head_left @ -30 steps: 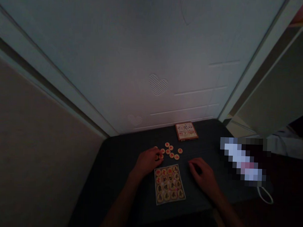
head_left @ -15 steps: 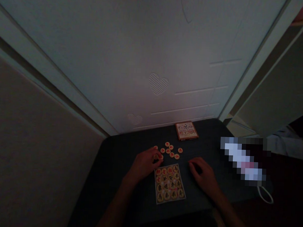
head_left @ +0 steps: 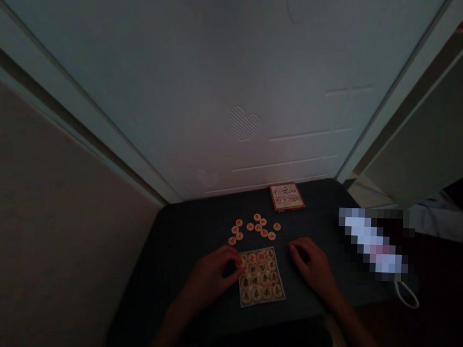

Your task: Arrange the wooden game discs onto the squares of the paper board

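Note:
My left hand is closed in a pinch at the left edge of a square tray of round Chinese chess pieces. Between its fingertips it appears to hold a red-marked Chinese chess piece, mostly hidden in the dim light. Rows in the tray show red characters at the top left and black ones elsewhere. Beyond the tray lie several loose red-marked pieces on the dark table. Resting on the tabletop right of the tray, my right hand has its fingers curled in, with nothing visible in them.
A flat printed box lies at the back of the dark table, near a white panel with embossed hearts. On the right side sits a blurred-out pale object with a looped cord.
My left hand has drawn back from the loose pieces to the tray's upper left, apparently carrying one piece. Loose pieces it covered now show. My right hand has stayed in place.

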